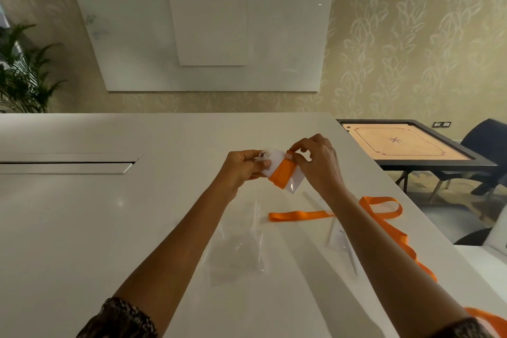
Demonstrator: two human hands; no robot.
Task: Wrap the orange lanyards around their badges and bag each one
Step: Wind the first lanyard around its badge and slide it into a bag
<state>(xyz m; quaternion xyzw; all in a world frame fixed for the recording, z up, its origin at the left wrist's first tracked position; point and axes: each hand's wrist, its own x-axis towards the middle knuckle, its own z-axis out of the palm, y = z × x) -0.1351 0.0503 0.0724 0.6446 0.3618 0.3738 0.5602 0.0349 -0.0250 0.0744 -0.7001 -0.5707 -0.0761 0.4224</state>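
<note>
Dim, warm indoor light. Small ceiling-light glints reflected on whiteboard [208, 35] far beyond left hand [241, 167]. Soft arm shadows cast on glossy table [82, 228] below hands. Wide-angle bending seen at edges; slight overall softness.

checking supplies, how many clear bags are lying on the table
2, maybe more: one clear bag lies between the forearms, another clear bag is partly hidden under the right forearm.

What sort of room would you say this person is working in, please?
Probably an office meeting or break room: a large glass whiteboard hangs on the wallpapered wall, the work goes on at a long white table, and a carrom board stands beside a blue chair.
</note>
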